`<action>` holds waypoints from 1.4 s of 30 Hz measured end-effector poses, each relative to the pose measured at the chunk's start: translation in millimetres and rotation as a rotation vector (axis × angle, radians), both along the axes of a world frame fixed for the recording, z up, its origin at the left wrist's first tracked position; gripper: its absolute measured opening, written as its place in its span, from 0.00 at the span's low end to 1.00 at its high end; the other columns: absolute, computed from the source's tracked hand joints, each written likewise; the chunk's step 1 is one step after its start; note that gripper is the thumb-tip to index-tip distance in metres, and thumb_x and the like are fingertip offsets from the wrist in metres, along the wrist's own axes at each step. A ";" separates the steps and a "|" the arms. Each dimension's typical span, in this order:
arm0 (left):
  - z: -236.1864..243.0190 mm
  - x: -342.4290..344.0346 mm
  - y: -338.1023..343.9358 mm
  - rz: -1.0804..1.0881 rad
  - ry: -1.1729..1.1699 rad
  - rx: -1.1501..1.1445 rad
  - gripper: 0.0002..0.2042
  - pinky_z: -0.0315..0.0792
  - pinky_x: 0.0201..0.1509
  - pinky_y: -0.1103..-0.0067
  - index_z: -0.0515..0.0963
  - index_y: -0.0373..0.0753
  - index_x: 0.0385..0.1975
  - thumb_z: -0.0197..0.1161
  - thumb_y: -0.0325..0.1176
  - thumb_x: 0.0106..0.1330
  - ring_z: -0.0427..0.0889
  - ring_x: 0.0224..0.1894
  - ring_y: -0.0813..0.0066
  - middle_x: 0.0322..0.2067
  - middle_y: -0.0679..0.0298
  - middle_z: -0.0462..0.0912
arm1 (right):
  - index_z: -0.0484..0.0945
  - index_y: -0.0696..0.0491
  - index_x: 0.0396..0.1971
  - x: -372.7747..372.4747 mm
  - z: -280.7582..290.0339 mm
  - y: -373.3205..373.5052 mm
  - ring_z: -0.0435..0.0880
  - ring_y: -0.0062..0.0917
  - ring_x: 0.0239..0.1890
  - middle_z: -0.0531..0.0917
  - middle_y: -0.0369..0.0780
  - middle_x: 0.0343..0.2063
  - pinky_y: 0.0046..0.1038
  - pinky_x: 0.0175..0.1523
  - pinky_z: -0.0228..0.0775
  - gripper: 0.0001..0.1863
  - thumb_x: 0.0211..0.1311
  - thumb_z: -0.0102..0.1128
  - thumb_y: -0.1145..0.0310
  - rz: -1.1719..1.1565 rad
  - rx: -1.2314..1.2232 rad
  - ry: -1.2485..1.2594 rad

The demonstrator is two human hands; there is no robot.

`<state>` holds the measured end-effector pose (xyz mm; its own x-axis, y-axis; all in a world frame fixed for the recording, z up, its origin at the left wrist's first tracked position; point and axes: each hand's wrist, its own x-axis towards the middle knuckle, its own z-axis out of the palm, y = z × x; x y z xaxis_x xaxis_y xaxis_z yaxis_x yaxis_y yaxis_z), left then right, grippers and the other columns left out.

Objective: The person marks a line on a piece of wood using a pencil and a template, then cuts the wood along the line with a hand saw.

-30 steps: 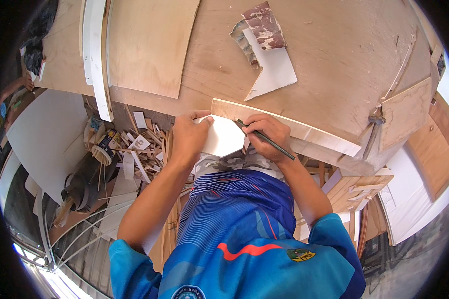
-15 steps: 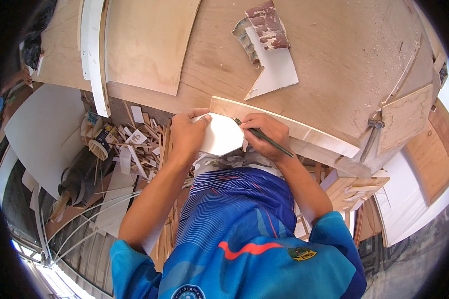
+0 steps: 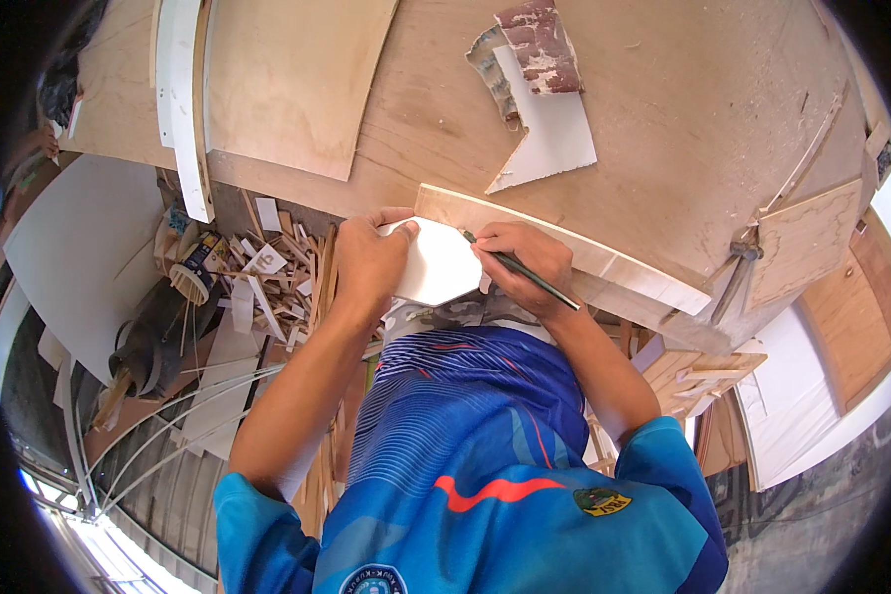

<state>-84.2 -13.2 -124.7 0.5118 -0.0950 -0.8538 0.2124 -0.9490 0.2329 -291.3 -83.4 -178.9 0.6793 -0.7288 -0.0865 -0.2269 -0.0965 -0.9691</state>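
A white angular panel piece (image 3: 436,265) is held up at the near edge of the plywood workbench (image 3: 421,119). My left hand (image 3: 374,259) grips its left side, thumb on the white face and fingers behind. In my right hand (image 3: 530,259) is a dark green pencil (image 3: 537,276), its tip at the panel's upper right edge. The right fingers close round the pencil beside the panel. Just beyond both hands, a long narrow wooden strip (image 3: 574,247) lies slanted along the bench edge.
On the bench lie a white offcut (image 3: 554,144), a worn sandpaper piece (image 3: 540,49), a thin plywood sheet (image 3: 287,89) and a curved white strip (image 3: 181,109). A hammer (image 3: 738,272) is at the right edge. Wood scraps (image 3: 282,272) pile below left, near a bucket (image 3: 196,272).
The view has shifted slightly. Both hands keep nearly the same hold, with the pencil tip still at the panel's upper right edge.
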 end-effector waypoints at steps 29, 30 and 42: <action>-1.2 0.9 0.3 -0.023 0.025 -0.011 0.15 0.81 0.35 0.76 0.84 0.23 0.50 0.68 0.26 0.67 0.88 0.32 0.68 0.38 0.49 0.89 | 0.86 0.55 0.33 8.4 5.9 -3.4 0.92 0.33 0.34 0.91 0.43 0.33 0.31 0.39 0.83 0.08 0.58 0.78 0.71 -0.062 0.085 0.100; -0.6 0.7 -0.7 -0.030 0.021 -0.006 0.16 0.81 0.35 0.76 0.83 0.23 0.50 0.68 0.26 0.67 0.89 0.32 0.68 0.38 0.49 0.89 | 0.86 0.55 0.33 8.3 5.5 -3.1 0.92 0.33 0.34 0.91 0.43 0.33 0.31 0.39 0.83 0.08 0.58 0.78 0.71 -0.062 0.086 0.100; 1.3 0.6 -2.3 -0.018 0.034 -0.004 0.16 0.82 0.35 0.76 0.82 0.21 0.51 0.67 0.26 0.67 0.89 0.33 0.67 0.38 0.47 0.89 | 0.86 0.54 0.32 11.0 7.6 -5.4 0.91 0.32 0.32 0.91 0.42 0.31 0.31 0.37 0.82 0.08 0.58 0.79 0.70 -0.056 0.091 0.135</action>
<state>-83.7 -15.5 -123.4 0.4810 -0.1078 -0.8701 0.2030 -0.9518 0.2301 -280.3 -88.7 -171.3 0.6153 -0.7503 -0.2415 -0.3579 0.0071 -0.9338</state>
